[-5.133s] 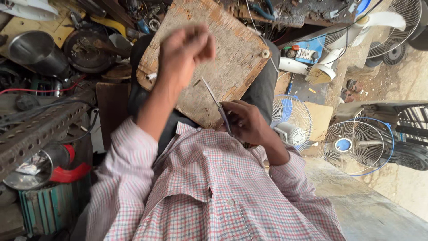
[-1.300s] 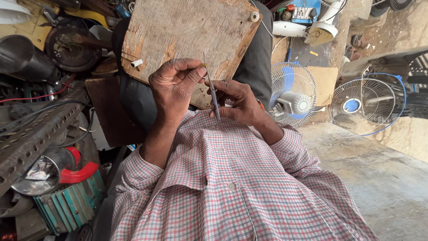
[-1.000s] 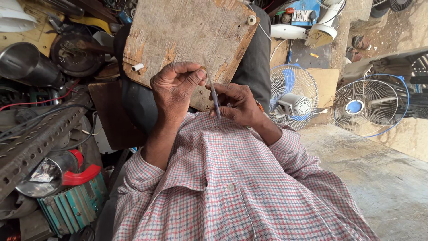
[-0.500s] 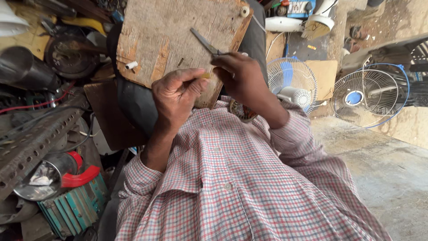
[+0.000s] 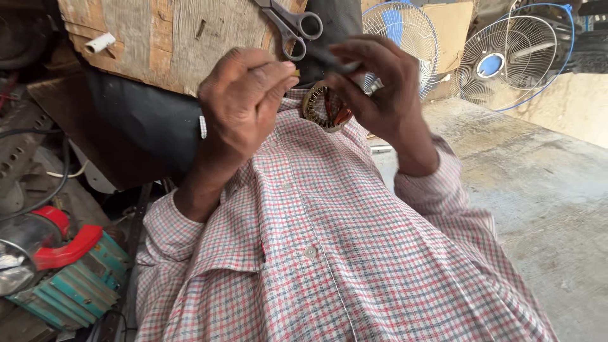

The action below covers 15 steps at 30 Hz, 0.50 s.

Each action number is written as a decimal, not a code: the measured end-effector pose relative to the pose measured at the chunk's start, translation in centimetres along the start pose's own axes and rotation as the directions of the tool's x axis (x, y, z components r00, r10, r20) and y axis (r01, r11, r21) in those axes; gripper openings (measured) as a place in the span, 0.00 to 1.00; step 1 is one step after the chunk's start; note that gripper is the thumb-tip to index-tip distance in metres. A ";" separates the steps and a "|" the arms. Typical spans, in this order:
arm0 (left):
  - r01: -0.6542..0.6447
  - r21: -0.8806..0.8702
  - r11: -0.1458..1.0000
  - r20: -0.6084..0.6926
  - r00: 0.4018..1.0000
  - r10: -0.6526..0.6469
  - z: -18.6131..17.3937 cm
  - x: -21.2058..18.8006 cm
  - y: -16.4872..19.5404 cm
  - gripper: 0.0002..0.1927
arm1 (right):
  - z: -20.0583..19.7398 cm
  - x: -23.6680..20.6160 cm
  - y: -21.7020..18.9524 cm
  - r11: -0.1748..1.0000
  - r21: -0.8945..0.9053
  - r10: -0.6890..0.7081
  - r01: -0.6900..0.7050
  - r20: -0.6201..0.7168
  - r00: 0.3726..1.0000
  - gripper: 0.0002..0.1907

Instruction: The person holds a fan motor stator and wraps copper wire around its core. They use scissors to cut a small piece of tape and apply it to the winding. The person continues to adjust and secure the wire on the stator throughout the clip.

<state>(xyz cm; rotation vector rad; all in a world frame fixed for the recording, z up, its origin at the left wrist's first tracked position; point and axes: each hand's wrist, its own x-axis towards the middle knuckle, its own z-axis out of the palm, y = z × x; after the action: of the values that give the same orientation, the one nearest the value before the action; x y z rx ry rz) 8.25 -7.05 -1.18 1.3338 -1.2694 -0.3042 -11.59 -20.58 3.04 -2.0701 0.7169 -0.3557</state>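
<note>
Hiding behind both hands, the stator shows partly.

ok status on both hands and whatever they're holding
Left hand fingers pinched on something too small to tell. Right hand grips a dark strip. Scissors on the wooden board, stator ring behind the hands.

Two hands — the left hand and the right hand. One pair of scissors on one wooden board. One wound coil ring. Two wire-cage fans — a nearer fan, a farther fan.
</note>
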 end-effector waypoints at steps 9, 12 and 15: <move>-0.033 -0.519 0.854 0.182 0.972 0.148 -4.4 1.2 7.1 0.06 | 1.2 -2.8 3.1 0.953 -0.235 0.234 -0.194 0.158 0.959 0.24; -0.022 -0.823 0.567 0.179 0.938 0.297 -5.3 1.7 10.7 0.06 | 1.8 -2.2 4.0 0.944 -0.331 0.068 -0.007 0.174 0.982 0.19; -0.003 -0.903 0.430 0.160 0.926 0.341 -5.4 2.6 13.0 0.06 | 2.1 -1.7 4.9 0.919 -0.393 0.131 -0.044 0.197 0.972 0.18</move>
<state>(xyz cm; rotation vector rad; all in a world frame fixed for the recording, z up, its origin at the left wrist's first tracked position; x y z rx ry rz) 7.41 -2.24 12.24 0.1923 -1.1954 -0.9420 -13.62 -20.23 -2.14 -2.3895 0.7884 0.0781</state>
